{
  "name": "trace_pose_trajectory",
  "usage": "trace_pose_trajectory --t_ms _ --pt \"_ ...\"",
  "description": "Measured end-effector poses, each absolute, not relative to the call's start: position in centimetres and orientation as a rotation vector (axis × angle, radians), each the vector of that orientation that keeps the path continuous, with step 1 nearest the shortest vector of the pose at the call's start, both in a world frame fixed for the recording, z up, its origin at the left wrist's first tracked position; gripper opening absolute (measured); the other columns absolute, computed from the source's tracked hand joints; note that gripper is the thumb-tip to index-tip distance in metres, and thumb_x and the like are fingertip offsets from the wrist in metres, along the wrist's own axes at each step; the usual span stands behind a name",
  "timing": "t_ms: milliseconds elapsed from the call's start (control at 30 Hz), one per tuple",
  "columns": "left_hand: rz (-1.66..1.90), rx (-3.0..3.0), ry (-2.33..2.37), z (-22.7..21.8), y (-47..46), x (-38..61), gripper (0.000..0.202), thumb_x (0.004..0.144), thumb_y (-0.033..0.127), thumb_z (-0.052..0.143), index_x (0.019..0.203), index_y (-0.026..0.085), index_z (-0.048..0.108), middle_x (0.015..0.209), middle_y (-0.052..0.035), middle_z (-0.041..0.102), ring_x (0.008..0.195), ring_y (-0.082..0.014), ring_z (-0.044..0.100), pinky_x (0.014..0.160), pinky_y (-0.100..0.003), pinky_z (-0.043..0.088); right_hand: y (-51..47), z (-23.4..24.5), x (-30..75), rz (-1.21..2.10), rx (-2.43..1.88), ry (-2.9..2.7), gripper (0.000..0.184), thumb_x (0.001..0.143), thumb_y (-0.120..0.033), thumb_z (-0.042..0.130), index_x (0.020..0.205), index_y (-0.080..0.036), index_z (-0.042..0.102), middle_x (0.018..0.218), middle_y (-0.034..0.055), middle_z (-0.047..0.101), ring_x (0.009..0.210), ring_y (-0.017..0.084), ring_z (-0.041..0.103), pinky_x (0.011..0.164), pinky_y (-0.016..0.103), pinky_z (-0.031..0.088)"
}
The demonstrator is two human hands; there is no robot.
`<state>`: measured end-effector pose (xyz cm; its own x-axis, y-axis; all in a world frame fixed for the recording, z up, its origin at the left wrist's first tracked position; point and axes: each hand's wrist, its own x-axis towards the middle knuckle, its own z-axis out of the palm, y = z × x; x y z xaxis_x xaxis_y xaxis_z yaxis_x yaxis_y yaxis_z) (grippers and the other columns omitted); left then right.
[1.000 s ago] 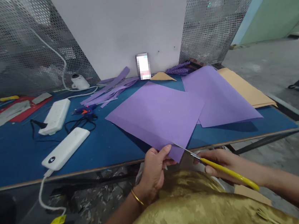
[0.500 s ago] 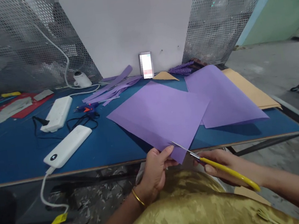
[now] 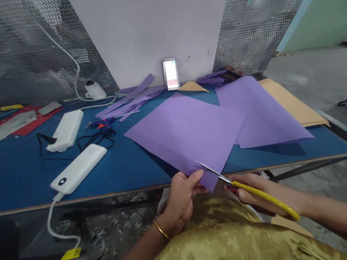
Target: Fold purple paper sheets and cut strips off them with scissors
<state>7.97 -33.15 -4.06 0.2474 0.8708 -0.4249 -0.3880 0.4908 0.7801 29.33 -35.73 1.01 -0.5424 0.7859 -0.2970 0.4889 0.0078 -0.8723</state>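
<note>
Head view: left grip (image 3: 181, 193) pinched purple sheet (image 3: 186, 128) near its front corner, which overhung the counter (image 3: 134, 168), probably to steady it with room underneath; right grip (image 3: 261, 182) wrapped around yellow-handled scissors (image 3: 264, 194), one blade (image 3: 210, 169) over that corner.

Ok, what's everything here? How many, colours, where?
Scissors: one pair, yellow handle, front right
Front paper: one, purple, centre
Other paper: uncounted, purple, right
Paper stack: one, tan, right
Paper piece: one, tan, back
Strips: several, purple, back
Bristly stems: uncounted, purple, back
Bright screen: one, white, back
Board: one, grey, back
Mesh: uncounted, grey, behind
Power bank: one, white, left
Plugged block: one, white, left
Rounded device: one, white, back left
Glue gun: one, blue, orange, left
Flat material: uncounted, red, far left
Table: one, blue, underneath
Left hand: one, pinching front paper
Right hand: one, holding scissors
</note>
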Motion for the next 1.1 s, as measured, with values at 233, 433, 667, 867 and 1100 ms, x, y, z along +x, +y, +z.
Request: trace_pose_trajectory --t_ms 233,433,667,867,1100 --pt "0.931 0.583 0.977 -4.2 -33.1 7.9 0.040 0.065 0.038 0.086 0.089 0.010 0.073 0.076 -0.0073 0.072 0.060 -0.0137 0.063 0.057 -0.026 0.054 -35.6 1.6 29.2 1.720 -1.340 -1.928 0.062 0.087 -0.079 0.049 0.088 -0.018 0.054 0.062 -0.0064 0.035 0.051 0.008 0.033 0.045 0.021 0.026" --pt "0.886 0.627 0.978 -3.7 -33.5 8.1 0.038 0.063 0.042 0.086 0.078 0.009 0.074 0.074 -0.0096 0.073 0.060 -0.0145 0.062 0.057 -0.026 0.053 -34.9 1.9 29.5 1.748 -1.374 -2.018 0.068 0.088 -0.080 0.046 0.098 -0.014 0.059 0.067 -0.0042 0.042 0.051 0.008 0.040 0.045 0.021 0.033" --pt "0.892 0.652 0.963 -3.5 -33.4 8.2 0.038 0.063 0.044 0.086 0.075 0.010 0.075 0.070 -0.0082 0.072 0.059 -0.0142 0.061 0.054 -0.024 0.052 -34.4 1.2 29.7 1.815 -1.384 -1.985 0.064 0.086 -0.082 0.048 0.089 -0.017 0.053 0.060 -0.0073 0.038 0.045 0.007 0.039 0.039 0.018 0.033" --pt "0.891 0.635 0.965 -3.7 -33.5 8.1 0.038 0.065 0.042 0.086 0.083 0.010 0.076 0.074 -0.0090 0.073 0.061 -0.0145 0.063 0.057 -0.025 0.052 -34.6 1.0 29.4 1.880 -1.431 -1.856 0.060 0.082 -0.079 0.057 0.084 -0.019 0.049 0.056 -0.0098 0.035 0.040 0.005 0.034 0.035 0.017 0.031" --pt "0.946 0.593 0.981 -3.9 -33.1 7.7 0.042 0.065 0.045 0.087 0.084 0.011 0.071 0.075 -0.0074 0.073 0.061 -0.0154 0.065 0.057 -0.027 0.056 -34.3 1.7 29.4 1.870 -1.466 -1.862 0.057 0.083 -0.075 0.060 0.079 -0.021 0.046 0.052 -0.0100 0.035 0.039 0.005 0.035 0.034 0.016 0.030"
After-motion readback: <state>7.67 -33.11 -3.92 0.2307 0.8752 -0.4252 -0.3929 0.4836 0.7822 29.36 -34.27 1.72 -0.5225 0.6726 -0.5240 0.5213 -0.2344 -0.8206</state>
